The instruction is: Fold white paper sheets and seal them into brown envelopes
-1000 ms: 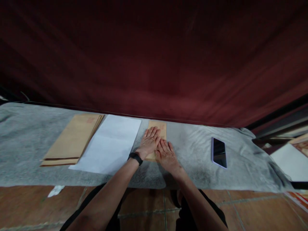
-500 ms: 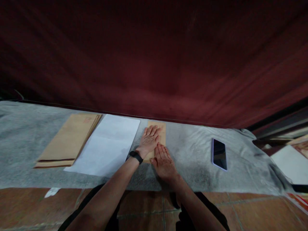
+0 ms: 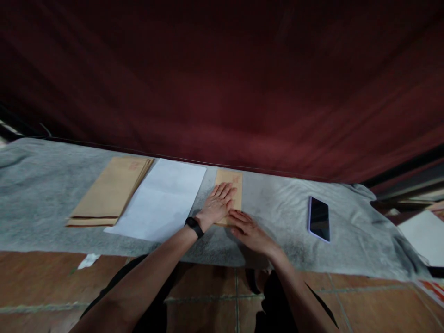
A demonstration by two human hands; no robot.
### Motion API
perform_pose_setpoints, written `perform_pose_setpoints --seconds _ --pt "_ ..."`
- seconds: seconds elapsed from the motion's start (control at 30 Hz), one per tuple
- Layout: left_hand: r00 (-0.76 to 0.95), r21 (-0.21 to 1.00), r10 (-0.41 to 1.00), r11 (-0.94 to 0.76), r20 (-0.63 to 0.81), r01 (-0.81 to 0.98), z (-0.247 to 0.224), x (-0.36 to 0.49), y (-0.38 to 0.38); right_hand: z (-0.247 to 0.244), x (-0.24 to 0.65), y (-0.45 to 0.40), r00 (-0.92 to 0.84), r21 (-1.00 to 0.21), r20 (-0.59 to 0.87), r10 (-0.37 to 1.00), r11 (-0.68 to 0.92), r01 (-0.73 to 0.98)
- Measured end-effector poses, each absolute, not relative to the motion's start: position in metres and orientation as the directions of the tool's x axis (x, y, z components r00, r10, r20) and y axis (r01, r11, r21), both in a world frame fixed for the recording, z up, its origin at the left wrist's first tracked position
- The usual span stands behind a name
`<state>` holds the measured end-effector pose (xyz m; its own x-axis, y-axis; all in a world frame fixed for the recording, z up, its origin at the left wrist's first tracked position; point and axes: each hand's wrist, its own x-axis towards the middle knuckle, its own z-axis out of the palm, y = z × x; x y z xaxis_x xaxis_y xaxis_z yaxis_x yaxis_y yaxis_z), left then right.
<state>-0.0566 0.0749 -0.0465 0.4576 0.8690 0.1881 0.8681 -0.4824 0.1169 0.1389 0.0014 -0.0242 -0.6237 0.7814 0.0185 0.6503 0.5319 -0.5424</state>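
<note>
A narrow brown paper envelope with faint red print near its far end lies on the grey cloth, partly covered by both hands. My left hand rests flat across its middle, fingers stretched out. Close by, my right hand is angled inward, its fingertips on the envelope's near right part and its fingers extended. To the left, a white sheet of paper lies flat, and its left edge meets a stack of larger brown envelopes, the top one with red print.
A phone in a pale purple case lies on the grey cloth to the right. Behind the cloth rises a dark red surface. A white scrap lies on the tiled floor, and a white flat thing is at far right.
My right hand has turned from pointing forward to pointing left across the envelope's near part. My left hand stays flat on it. The whole view has shifted slightly.
</note>
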Motion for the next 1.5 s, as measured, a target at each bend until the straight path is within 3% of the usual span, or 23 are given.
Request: perform_pose_setpoints --seconds 0.2,0.5,1.03,1.3,1.5 --pt "0.502 0.134 0.848 -0.524 0.168 0.841 -0.044 -0.056 0.058 -0.015 0.155 0.014 -0.636 -0.749 0.033 0.771 0.44 0.495" --pt "0.56 0.151 0.81 -0.584 0.173 0.797 -0.04 -0.061 0.036 -0.003 0.157 0.023 -0.605 -0.862 -0.051 0.794 0.271 0.428" --pt "0.651 0.132 0.746 -0.666 0.142 0.734 -0.03 -0.068 -0.002 -0.005 0.156 0.022 -0.546 -0.825 -0.029 0.837 0.288 0.486" --pt "0.686 -0.036 0.718 -0.688 0.117 0.725 -0.029 -0.06 -0.007 -0.004 0.151 0.021 -0.592 -0.75 0.061 0.804 0.428 0.504" --pt "0.69 0.052 0.707 -0.703 0.154 0.709 -0.026 -0.066 -0.007 -0.014 0.151 0.018 -0.607 -0.663 0.093 0.79 0.504 0.554"
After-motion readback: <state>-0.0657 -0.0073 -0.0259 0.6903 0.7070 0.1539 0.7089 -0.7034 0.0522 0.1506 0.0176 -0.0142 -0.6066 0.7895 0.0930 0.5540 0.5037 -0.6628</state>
